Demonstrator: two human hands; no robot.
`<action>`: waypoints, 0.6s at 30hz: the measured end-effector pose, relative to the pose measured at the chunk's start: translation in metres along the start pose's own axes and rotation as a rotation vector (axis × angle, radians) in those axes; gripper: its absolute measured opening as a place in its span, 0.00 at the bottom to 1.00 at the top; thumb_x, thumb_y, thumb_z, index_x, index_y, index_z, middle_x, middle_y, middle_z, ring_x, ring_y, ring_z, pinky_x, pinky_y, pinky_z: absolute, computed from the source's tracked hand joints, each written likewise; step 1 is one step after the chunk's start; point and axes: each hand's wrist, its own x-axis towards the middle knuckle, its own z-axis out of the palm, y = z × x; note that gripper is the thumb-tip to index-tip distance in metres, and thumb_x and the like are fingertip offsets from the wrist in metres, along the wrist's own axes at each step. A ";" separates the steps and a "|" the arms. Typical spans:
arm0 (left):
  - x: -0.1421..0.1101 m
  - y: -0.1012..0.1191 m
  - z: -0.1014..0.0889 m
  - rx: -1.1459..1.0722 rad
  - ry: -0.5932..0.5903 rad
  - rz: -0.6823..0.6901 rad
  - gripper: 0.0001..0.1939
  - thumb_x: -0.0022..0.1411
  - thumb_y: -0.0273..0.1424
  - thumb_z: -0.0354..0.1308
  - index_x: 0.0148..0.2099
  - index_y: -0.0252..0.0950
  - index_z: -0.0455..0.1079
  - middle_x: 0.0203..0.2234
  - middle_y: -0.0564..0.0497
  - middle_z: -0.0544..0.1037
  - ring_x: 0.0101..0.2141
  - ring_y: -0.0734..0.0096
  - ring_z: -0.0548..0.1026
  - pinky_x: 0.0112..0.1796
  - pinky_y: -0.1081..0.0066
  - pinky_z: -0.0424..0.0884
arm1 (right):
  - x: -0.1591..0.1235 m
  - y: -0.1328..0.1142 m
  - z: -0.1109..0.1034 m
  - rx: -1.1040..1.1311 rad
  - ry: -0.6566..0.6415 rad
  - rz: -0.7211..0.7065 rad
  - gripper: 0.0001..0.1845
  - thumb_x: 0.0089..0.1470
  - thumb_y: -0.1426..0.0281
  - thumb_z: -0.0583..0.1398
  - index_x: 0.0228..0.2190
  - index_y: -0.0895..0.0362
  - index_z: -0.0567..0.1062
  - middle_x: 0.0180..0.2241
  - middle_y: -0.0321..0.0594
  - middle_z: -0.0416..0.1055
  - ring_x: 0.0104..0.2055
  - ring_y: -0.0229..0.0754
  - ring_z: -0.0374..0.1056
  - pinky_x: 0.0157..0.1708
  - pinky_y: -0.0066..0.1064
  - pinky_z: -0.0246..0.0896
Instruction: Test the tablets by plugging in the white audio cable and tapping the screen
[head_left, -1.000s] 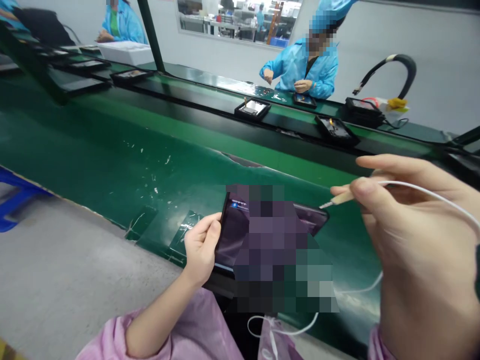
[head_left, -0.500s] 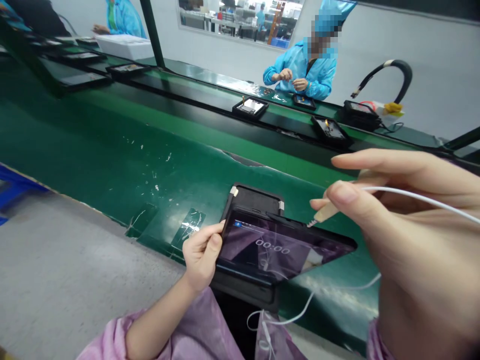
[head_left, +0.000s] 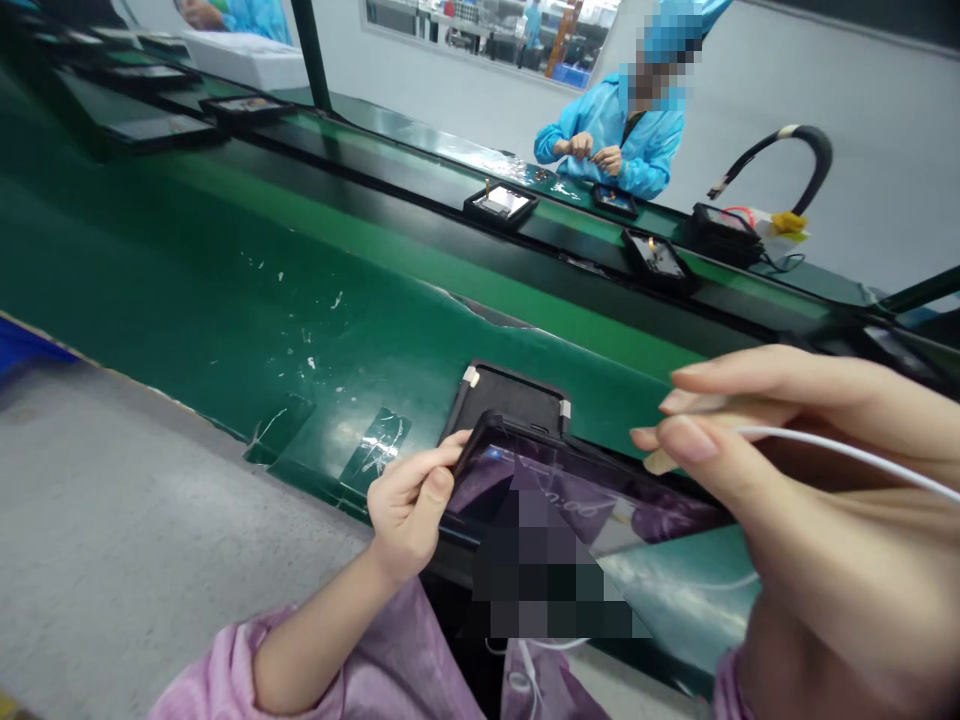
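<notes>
My left hand grips the left edge of a dark tablet with a lit screen, held tilted over a black tray on the green conveyor belt. My right hand pinches the beige plug of a white cable between thumb and fingers, right at the tablet's upper edge. The plug's tip is hidden by my thumb. The cable runs off to the right over my hand.
Several black trays with devices sit on the far lane of the belt. A co-worker in a blue coat works across the line. A black hose and a box stand at the far right. Grey floor lies to the left.
My left hand has tilted the tablet up more steeply. My right hand has brought the plug down against the tablet's upper edge, and its metal tip is no longer visible.
</notes>
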 end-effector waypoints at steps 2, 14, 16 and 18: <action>0.000 0.001 0.001 -0.008 -0.002 0.007 0.23 0.59 0.53 0.60 0.33 0.38 0.79 0.28 0.43 0.81 0.35 0.51 0.82 0.33 0.61 0.78 | 0.000 0.002 0.001 0.054 -0.034 -0.009 0.06 0.52 0.63 0.70 0.34 0.44 0.81 0.27 0.32 0.74 0.23 0.39 0.69 0.19 0.30 0.62; 0.016 0.003 0.013 -0.020 0.020 -0.015 0.20 0.61 0.47 0.62 0.41 0.35 0.80 0.34 0.45 0.83 0.37 0.57 0.81 0.39 0.66 0.76 | 0.020 0.023 0.024 0.207 0.057 0.105 0.09 0.49 0.63 0.71 0.30 0.51 0.77 0.20 0.30 0.70 0.22 0.38 0.70 0.24 0.29 0.69; 0.023 0.005 0.019 -0.020 0.005 -0.025 0.20 0.62 0.46 0.61 0.43 0.34 0.80 0.35 0.45 0.83 0.37 0.60 0.81 0.39 0.68 0.76 | 0.027 0.044 0.032 0.283 -0.015 0.146 0.16 0.48 0.57 0.70 0.35 0.51 0.76 0.22 0.30 0.71 0.26 0.41 0.73 0.31 0.33 0.72; 0.031 0.005 0.024 -0.021 -0.028 -0.035 0.21 0.63 0.46 0.59 0.44 0.33 0.79 0.37 0.44 0.83 0.39 0.60 0.80 0.41 0.67 0.76 | 0.028 0.069 0.040 0.353 -0.127 0.232 0.25 0.47 0.50 0.68 0.41 0.52 0.75 0.26 0.34 0.75 0.34 0.45 0.76 0.39 0.37 0.73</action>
